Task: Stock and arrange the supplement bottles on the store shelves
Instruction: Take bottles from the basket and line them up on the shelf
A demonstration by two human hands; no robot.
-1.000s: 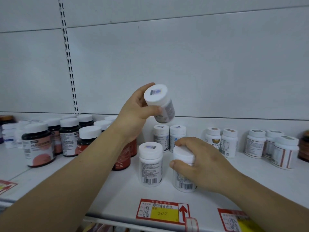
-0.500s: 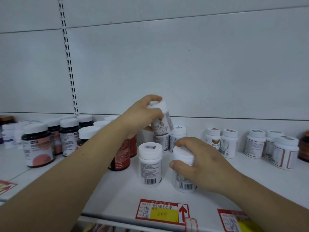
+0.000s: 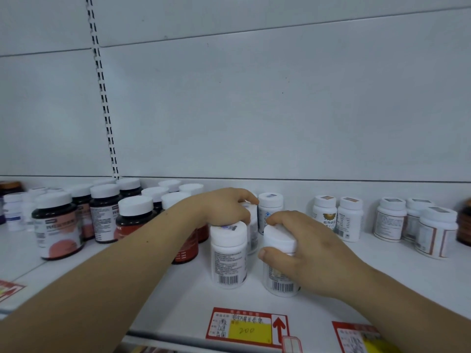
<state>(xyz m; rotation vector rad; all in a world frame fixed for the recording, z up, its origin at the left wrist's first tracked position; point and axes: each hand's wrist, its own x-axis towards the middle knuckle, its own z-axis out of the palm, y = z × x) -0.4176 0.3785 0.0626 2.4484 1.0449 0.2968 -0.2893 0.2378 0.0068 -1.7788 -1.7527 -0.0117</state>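
Where the smooth white shelf (image 3: 178, 301) nears its front lip, two squat cylindrical supplement bottles of opaque white plastic stand upright, just beside each other, each with a wide flat cap and a printed label bearing a barcode. The right hand (image 3: 313, 253) grips the front right bottle (image 3: 280, 278), its fingers curled over the cap and its thumb pressed to the side. The front left bottle (image 3: 228, 258) carries a small sticker on its cap. Reaching over that cap, the left hand (image 3: 224, 207) curls its fingers round the top of a third white bottle (image 3: 252, 233) in the row behind, which is largely hidden. The opaque walls conceal all contents. At left stand dark bottles (image 3: 58, 225) with white caps and pink-and-white labels; at right, further white bottles (image 3: 336, 220) line the matte back panel (image 3: 254, 110). A red price tag (image 3: 248, 327) with a yellow field sits on the lip.
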